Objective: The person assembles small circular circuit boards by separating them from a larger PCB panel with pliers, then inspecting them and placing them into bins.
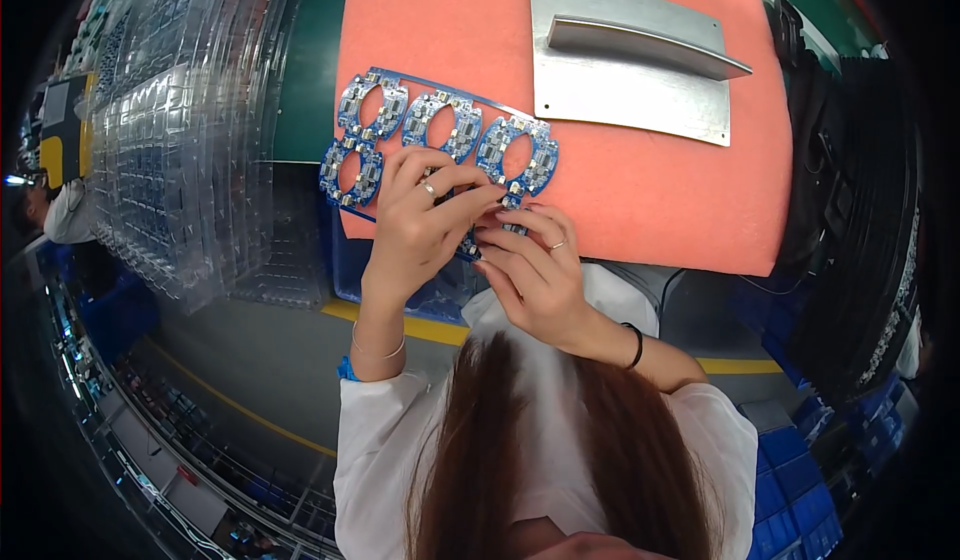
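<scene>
A blue circuit board panel, made of several ring-shaped boards with oval openings, lies over the left part of a salmon-pink foam mat. My left hand reaches across the panel's near middle, its fingers bent and closed on the board's edge. Close against it, my right hand pinches the panel's near right corner between thumb and fingers. The fingertips of both hands almost meet there and cover the near ring boards in part. Each hand wears a ring.
At the mat's far right rests a metal plate with an upright bar handle. Stacked clear plastic trays stand to the left. Black stacked trays rise on the right. Blue bins sit at lower right. Another person's sleeve shows far left.
</scene>
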